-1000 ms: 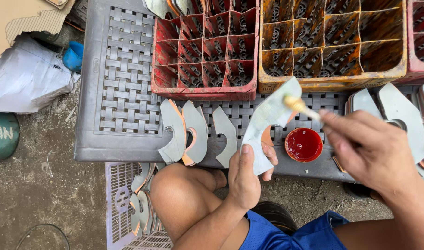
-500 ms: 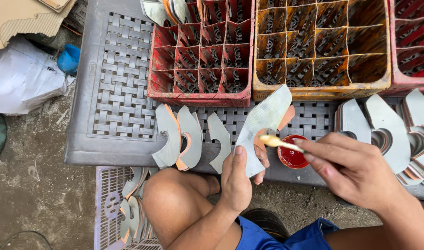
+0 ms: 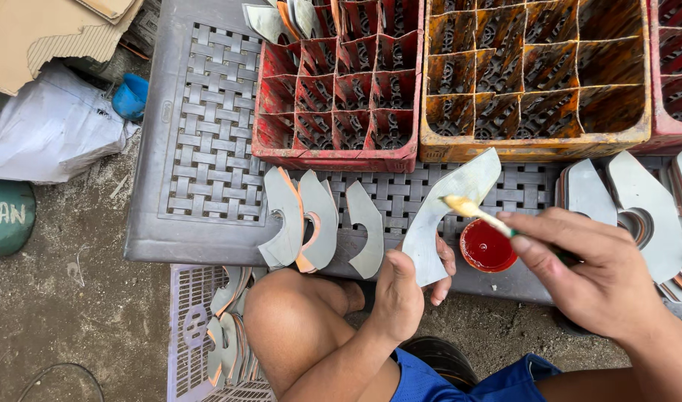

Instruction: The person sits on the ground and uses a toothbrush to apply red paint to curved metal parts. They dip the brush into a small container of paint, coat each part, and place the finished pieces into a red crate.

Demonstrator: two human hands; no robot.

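While the view sits much as it did half a second back, the brush tip has lifted off the red cup and onto the held piece. Far left: grey sack [image 3: 47,134] and blue cup [image 3: 130,95] on the dirt, unchanged. On the grey woven-pattern table [image 3: 207,149], three curved grey cut-outs [image 3: 319,223] lean in a row before the red divided crate [image 3: 337,97], same places as before. Below, more cut-outs stand in a lilac basket [image 3: 199,335].

Left hand [image 3: 400,298] grips a curved grey piece [image 3: 449,212] by its lower end, thumb across the face, piece tilted up to the right over the table's front edge. Right hand [image 3: 590,275] pinches a small brush [image 3: 479,214]; its yellowish bristles now touch the piece's upper right edge, where earlier they hung lower, over the paint. Round cup of red paint [image 3: 488,246] sits just right of the piece, under the brush handle. Orange crate [image 3: 534,82] behind; stacked grey pieces [image 3: 639,201] far right.
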